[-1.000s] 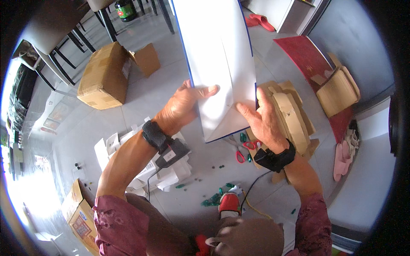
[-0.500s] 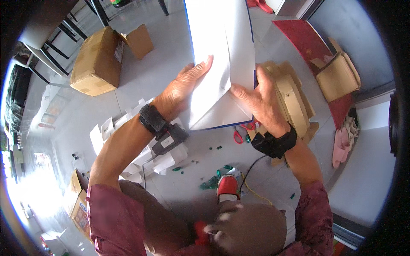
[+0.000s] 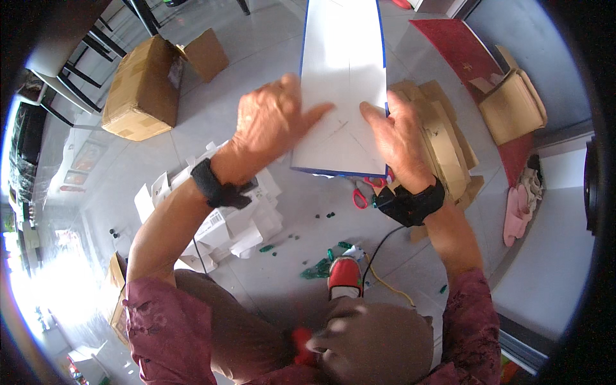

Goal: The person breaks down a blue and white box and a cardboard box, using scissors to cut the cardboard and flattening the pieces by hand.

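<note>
A long white cardboard box (image 3: pixel 343 70) with blue edges points away from me, its near end above the floor. Crease lines cross its near part. At its left edge is my left hand (image 3: pixel 273 119), fingers bent down by the side and thumb stretched over the white face. That thumb is slightly blurred, and the fingertips are hidden. My right hand (image 3: pixel 401 138) grips the box's right edge, thumb on the white face and fingers along the side. Black bands are strapped round both wrists.
Flattened white cartons (image 3: pixel 224 221) lie lower left, brown cardboard (image 3: pixel 443 141) at right. Red-handled scissors (image 3: pixel 360 198) and green scraps (image 3: pixel 316 269) are on the floor. A brown carton (image 3: pixel 142 90) stands upper left, an open one (image 3: pixel 513 109) upper right. Pink slippers (image 3: pixel 515 215) lie by the wall.
The box has shifted slightly right and away from me. Its raised white panel now lies flatter. My left hand has moved up and turned, its fingers more bent; my right hand stays at the right edge.
</note>
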`<action>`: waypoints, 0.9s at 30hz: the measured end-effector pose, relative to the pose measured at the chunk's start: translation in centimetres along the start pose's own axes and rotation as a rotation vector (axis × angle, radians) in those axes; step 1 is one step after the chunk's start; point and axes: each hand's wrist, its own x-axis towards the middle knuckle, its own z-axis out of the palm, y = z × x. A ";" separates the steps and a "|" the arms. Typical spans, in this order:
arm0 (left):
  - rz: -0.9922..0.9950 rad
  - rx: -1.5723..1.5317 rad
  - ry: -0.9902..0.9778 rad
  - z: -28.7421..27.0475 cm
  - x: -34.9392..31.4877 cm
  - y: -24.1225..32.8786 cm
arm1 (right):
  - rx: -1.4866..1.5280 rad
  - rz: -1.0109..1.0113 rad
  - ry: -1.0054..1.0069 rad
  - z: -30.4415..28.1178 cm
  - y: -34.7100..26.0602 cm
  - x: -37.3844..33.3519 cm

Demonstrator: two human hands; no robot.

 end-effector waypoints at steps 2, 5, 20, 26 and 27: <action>0.264 0.065 0.251 1.0 -1.0 0.3 | -0.035 -0.065 0.050 0.2 0.3 0.0; 0.243 -0.043 0.278 3.2 -0.8 -0.1 | 0.116 -0.024 0.057 0.1 0.6 -0.1; 0.147 -1.031 -0.157 3.5 -1.0 -0.3 | 0.622 -0.046 -0.178 1.1 -0.1 -0.2; 0.108 -0.985 0.038 3.2 -1.3 0.5 | 0.378 -0.172 -0.096 0.8 -0.9 -0.4; 0.117 -0.931 0.141 3.3 -1.3 0.7 | 0.381 -0.176 -0.096 0.9 -0.9 -0.5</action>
